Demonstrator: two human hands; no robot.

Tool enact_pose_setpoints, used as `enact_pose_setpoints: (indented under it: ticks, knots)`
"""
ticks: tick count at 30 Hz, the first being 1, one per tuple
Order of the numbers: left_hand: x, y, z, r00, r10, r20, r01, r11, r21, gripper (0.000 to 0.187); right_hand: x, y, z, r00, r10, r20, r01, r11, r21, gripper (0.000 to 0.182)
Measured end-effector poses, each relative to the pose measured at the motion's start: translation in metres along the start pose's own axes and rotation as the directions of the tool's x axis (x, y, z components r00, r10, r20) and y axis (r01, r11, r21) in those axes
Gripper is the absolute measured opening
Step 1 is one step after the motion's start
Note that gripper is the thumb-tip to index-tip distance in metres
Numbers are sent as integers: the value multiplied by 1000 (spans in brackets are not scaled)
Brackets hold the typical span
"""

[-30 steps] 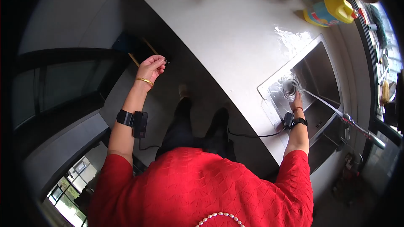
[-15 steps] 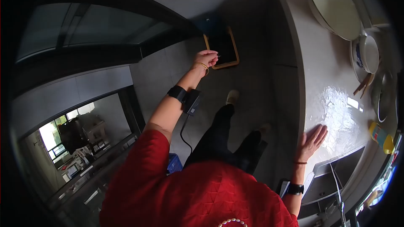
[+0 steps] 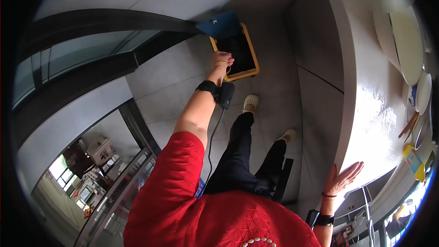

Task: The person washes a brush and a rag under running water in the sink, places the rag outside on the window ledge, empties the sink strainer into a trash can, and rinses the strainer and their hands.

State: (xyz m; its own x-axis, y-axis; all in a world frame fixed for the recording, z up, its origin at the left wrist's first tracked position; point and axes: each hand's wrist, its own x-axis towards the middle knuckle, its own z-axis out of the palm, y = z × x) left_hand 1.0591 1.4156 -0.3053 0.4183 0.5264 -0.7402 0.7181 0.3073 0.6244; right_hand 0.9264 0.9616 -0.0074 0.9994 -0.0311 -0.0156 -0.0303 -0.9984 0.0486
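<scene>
My left hand (image 3: 222,59) is stretched out above the near left part of a bin (image 3: 257,66) with a yellow rim and a dark inside. Its fingers are curled closed, and whatever they may hold is too small or hidden to see. The bin's blue lid (image 3: 222,24) stands raised at the far side. On the right, my right hand (image 3: 344,179) rests on the edge of the pale countertop (image 3: 361,77), fingers straight and nothing in its grasp. A wet, shiny patch (image 3: 377,114) lies on the countertop near that hand.
Along the counter's far side are a large bowl (image 3: 407,48), a smaller bowl (image 3: 424,92), chopsticks (image 3: 408,126) and a yellow bottle (image 3: 414,162). Below my right hand is the sink area. A dark-framed glass panel (image 3: 91,55) borders the left; my feet stand on grey floor tiles.
My view has swung, so the counter shifts right and the bin shows more fully. My left hand has turned, fingers more curled now. My right hand sits nearer the counter's sink end.
</scene>
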Motion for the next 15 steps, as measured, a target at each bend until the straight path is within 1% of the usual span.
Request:
enact_pose_setpoints:
  ticks: [2, 6, 9, 12, 14, 15]
  knots:
    - [15, -5, 1, 999, -6, -50, 7, 1000, 24, 14, 0, 1, 0, 1000, 0, 28, 0, 1000, -15, 77]
    - [21, -9, -4, 996, -66, -57, 71, 994, 88, 16, 4, -1, -3, 996, 7, 84, -4, 999, -44, 81]
    - [16, -8, -7, 985, -150, -82, 156, 985, 69, 15, 4, -6, -4, 994, 34, 103, -27, 997, -69, 80]
    - [15, -7, -17, 970, -237, 48, 237, 971, 18, 18, 5, -9, -8, 993, 57, 105, -48, 996, -80, 79]
    - [10, -6, -22, 975, -205, 85, 209, 977, -50, 23, 9, -16, -14, 987, 91, 131, -78, 992, -102, 80]
    - [8, -7, -24, 977, -186, 105, 195, 977, -84, 26, 9, -15, -14, 989, 74, 130, -63, 994, -85, 81]
